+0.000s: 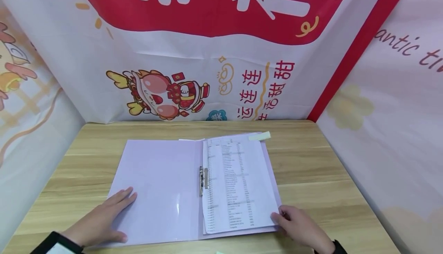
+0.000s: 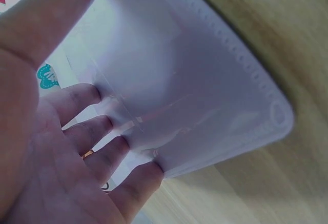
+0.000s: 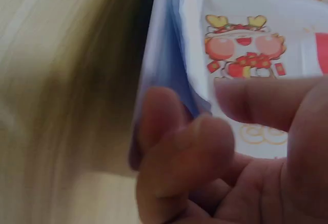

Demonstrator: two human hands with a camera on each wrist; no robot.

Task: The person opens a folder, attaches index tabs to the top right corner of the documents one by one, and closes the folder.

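A lilac ring binder [image 1: 155, 192] lies spread flat on the table, its metal clip [image 1: 204, 181] near the spine. Printed sheets of paper [image 1: 238, 184] fill its right side. My left hand [image 1: 104, 217] rests on the left cover near its lower outer corner, fingers straight and spread; the left wrist view shows the fingertips on the cover's edge. At the sheets' lower right corner, my right hand [image 1: 299, 223] pinches the paper, thumb on top and curled fingers at the edge. The right wrist view shows the sheets [image 3: 189, 44] standing slightly off the cover beneath.
A pale yellow-green tab [image 1: 259, 136] sticks out at the sheets' top right. The wooden table [image 1: 311, 169] ends at printed cloth walls [image 1: 214, 81] at the back and sides. A small greenish thing [image 1: 219, 252] shows at the bottom edge of the head view.
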